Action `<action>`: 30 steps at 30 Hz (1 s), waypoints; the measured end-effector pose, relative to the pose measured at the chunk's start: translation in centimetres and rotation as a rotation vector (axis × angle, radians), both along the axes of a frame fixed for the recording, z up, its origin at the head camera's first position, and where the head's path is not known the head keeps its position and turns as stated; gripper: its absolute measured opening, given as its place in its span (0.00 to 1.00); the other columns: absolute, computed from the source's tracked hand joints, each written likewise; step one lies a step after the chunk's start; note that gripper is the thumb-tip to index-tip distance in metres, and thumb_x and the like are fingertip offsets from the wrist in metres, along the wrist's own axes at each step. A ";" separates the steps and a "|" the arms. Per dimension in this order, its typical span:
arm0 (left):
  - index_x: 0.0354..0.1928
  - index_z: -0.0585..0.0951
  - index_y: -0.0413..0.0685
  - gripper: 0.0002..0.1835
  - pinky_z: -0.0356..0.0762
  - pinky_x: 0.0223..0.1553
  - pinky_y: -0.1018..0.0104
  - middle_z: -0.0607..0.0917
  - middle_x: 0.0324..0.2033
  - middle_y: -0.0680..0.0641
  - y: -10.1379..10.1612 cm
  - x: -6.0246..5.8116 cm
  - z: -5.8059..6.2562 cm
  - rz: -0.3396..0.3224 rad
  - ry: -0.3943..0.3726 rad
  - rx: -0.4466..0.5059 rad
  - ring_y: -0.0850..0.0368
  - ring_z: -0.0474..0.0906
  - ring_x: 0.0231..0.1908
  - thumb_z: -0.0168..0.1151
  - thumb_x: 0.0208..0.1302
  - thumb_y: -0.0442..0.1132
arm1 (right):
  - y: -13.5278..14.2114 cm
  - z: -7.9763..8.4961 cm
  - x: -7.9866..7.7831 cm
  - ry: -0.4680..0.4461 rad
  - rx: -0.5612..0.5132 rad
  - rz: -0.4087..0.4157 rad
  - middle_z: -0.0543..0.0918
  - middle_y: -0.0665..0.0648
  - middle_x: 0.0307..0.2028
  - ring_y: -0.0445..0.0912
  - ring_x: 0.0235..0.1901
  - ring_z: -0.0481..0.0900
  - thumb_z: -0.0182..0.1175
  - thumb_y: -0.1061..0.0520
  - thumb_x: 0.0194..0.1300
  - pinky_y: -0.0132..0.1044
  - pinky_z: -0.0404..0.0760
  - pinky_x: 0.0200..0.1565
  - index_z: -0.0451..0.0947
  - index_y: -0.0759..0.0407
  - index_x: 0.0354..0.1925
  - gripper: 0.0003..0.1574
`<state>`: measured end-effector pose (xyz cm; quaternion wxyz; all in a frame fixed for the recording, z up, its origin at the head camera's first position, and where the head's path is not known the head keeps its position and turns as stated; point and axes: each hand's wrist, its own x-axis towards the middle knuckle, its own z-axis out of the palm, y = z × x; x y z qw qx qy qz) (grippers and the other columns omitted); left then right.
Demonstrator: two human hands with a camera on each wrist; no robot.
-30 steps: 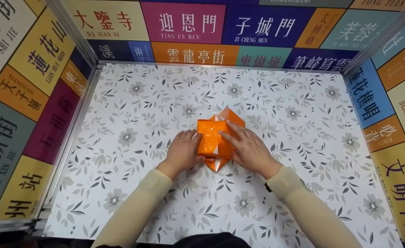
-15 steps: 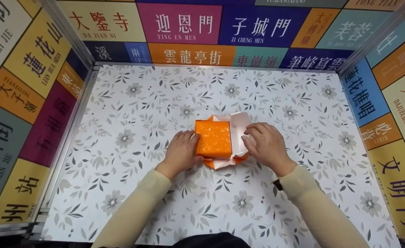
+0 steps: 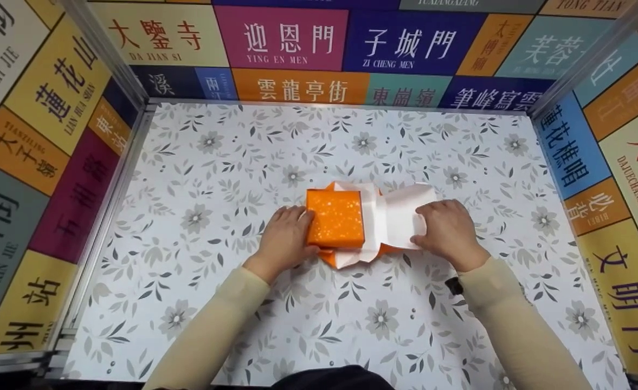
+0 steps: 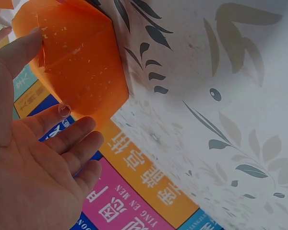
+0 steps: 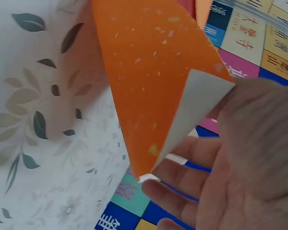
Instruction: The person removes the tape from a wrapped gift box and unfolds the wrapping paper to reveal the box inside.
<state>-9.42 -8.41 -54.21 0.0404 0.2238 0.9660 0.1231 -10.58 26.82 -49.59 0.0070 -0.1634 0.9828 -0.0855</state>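
On the table lies a piece of orange folded paper point(image 3: 335, 219) with light flecks and a white inner side. Its left part forms a raised, box-like square; to the right, its white flap point(image 3: 397, 216) is spread out. My left hand point(image 3: 283, 241) holds the left side of the square. In the left wrist view, its thumb lies on the orange face and the index fingertip is at the lower edge. At the far right end, my right hand point(image 3: 451, 230) pinches the flap's edge. The right wrist view shows the flap's orange underside point(image 5: 149, 81) with a white corner turned over.
A white tabletop point(image 3: 199, 303) with grey flowers and leaves lies under the paper. Colourful panels with Chinese lettering point(image 3: 297, 40) stand at the back and both sides, joined by metal frame bars point(image 3: 140, 124).
My right hand has lifted from the orange square, opened the folded paper and drawn its flap rightward, baring the white inside. My left hand stays at the left side.
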 end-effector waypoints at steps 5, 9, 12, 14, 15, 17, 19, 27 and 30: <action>0.68 0.70 0.44 0.44 0.53 0.70 0.49 0.73 0.65 0.40 -0.1 0.0 0.0 0.001 0.013 0.001 0.45 0.66 0.66 0.71 0.55 0.60 | 0.0 -1.4 0.5 -0.143 0.086 0.026 0.76 0.70 0.59 0.69 0.58 0.71 0.80 0.46 0.38 0.66 0.60 0.63 0.75 0.66 0.61 0.52; 0.68 0.69 0.44 0.44 0.53 0.70 0.50 0.73 0.65 0.40 -0.1 0.0 0.0 0.002 0.011 -0.006 0.45 0.66 0.66 0.71 0.55 0.59 | 0.1 -3.1 0.7 -0.240 0.114 0.038 0.67 0.72 0.67 0.69 0.63 0.66 0.81 0.43 0.37 0.65 0.62 0.63 0.68 0.65 0.68 0.63; 0.69 0.69 0.45 0.44 0.52 0.71 0.50 0.72 0.66 0.40 0.0 0.0 0.1 0.003 -0.008 -0.013 0.46 0.65 0.67 0.71 0.55 0.60 | 0.2 -4.5 1.0 -0.277 0.121 0.049 0.62 0.73 0.70 0.70 0.65 0.63 0.81 0.41 0.36 0.65 0.62 0.63 0.65 0.64 0.71 0.68; 0.70 0.68 0.45 0.45 0.51 0.71 0.50 0.71 0.67 0.41 0.0 0.0 0.1 0.003 -0.021 -0.016 0.46 0.65 0.67 0.71 0.56 0.60 | 0.3 -5.2 1.2 -0.300 0.118 0.051 0.60 0.72 0.71 0.70 0.66 0.61 0.81 0.40 0.37 0.66 0.63 0.62 0.62 0.65 0.72 0.70; 0.70 0.68 0.45 0.45 0.51 0.71 0.50 0.71 0.67 0.41 0.0 0.0 0.1 0.002 -0.024 -0.015 0.46 0.64 0.67 0.71 0.56 0.60 | 0.3 -5.5 1.2 -0.312 0.117 0.050 0.59 0.72 0.72 0.70 0.66 0.61 0.81 0.39 0.37 0.66 0.64 0.62 0.61 0.64 0.73 0.70; 0.70 0.68 0.44 0.44 0.51 0.71 0.49 0.70 0.67 0.40 0.1 0.0 0.2 -0.003 -0.018 -0.008 0.45 0.64 0.68 0.71 0.56 0.59 | 0.5 -5.7 1.3 -0.344 0.107 0.043 0.57 0.71 0.73 0.71 0.67 0.60 0.80 0.38 0.38 0.66 0.66 0.60 0.59 0.64 0.74 0.72; 0.69 0.69 0.43 0.44 0.52 0.71 0.49 0.70 0.67 0.39 0.1 0.0 0.2 -0.006 -0.005 -0.007 0.45 0.64 0.68 0.71 0.56 0.59 | 0.5 -5.7 1.3 -0.377 0.097 0.036 0.55 0.70 0.74 0.72 0.67 0.60 0.80 0.38 0.39 0.67 0.67 0.58 0.57 0.63 0.75 0.73; 0.64 0.72 0.42 0.39 0.53 0.71 0.49 0.69 0.68 0.38 0.8 -0.2 0.5 -0.018 0.035 -0.016 0.44 0.64 0.67 0.69 0.58 0.60 | 0.1 -5.6 0.9 -0.421 0.104 0.024 0.53 0.71 0.74 0.74 0.66 0.59 0.81 0.40 0.39 0.70 0.65 0.59 0.54 0.62 0.76 0.75; 0.64 0.73 0.43 0.37 0.51 0.72 0.51 0.69 0.67 0.39 1.6 -0.3 0.7 -0.049 0.040 -0.018 0.44 0.63 0.68 0.69 0.59 0.59 | 0.0 -5.6 0.9 -0.414 0.107 0.026 0.53 0.72 0.74 0.75 0.65 0.60 0.81 0.41 0.38 0.70 0.65 0.58 0.54 0.63 0.76 0.75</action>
